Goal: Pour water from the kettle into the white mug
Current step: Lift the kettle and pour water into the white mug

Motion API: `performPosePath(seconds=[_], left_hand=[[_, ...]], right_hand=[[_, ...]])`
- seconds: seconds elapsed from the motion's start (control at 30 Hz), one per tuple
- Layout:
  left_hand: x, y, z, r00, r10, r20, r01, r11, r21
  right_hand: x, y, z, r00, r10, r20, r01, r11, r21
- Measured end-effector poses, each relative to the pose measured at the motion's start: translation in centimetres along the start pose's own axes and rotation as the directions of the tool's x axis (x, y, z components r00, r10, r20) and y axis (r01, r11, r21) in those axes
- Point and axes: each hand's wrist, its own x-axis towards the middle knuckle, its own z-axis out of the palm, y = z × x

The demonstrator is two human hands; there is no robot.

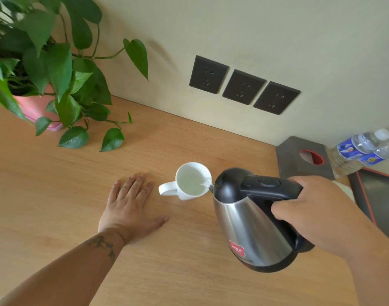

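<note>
- Water is going from the stainless-steel electric kettle [251,219] into the white mug [192,181]; a thin stream leaves the spout at the mug's near rim, so the pour looks well under way.
- The mug stands upright on the wooden desk [56,195], handle turned toward the left hand, and its inside shows a pale, watery surface. I'd judge it partly filled, though how deep is hard to read from above.
- The right hand [317,208] is wrapped tight round the kettle's black handle, fingers curled under and thumb on top, holding the kettle tipped with its spout just over the mug's edge.
- The left hand [129,204] lies flat on the desk, fingers spread and holding nothing, just beside the mug's handle but apart from it.
- What seems left: finish filling, tip the kettle upright and set it down. No kettle base is in sight, so I can't say where it belongs.
- Hard to make out: the stream itself is faint, and the red label low on the kettle is too blurred to read.
- Cut off at the right edge are two plastic water bottles [363,149] and a dark tray [379,195]; a grey tissue box [299,160] sits behind the kettle, and a potted pothos [45,69] spills off the upper left.
</note>
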Motion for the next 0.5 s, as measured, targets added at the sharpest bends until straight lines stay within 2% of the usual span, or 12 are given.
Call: performPosePath(seconds=[0.5], left_hand=[[0.03,0.01,-0.23,1.000,-0.004,0.029,0.004,1.000,0.008]], right_hand=[[-0.13,-0.46,-0.19,1.000,0.025,0.008,-0.025,1.000,0.011]])
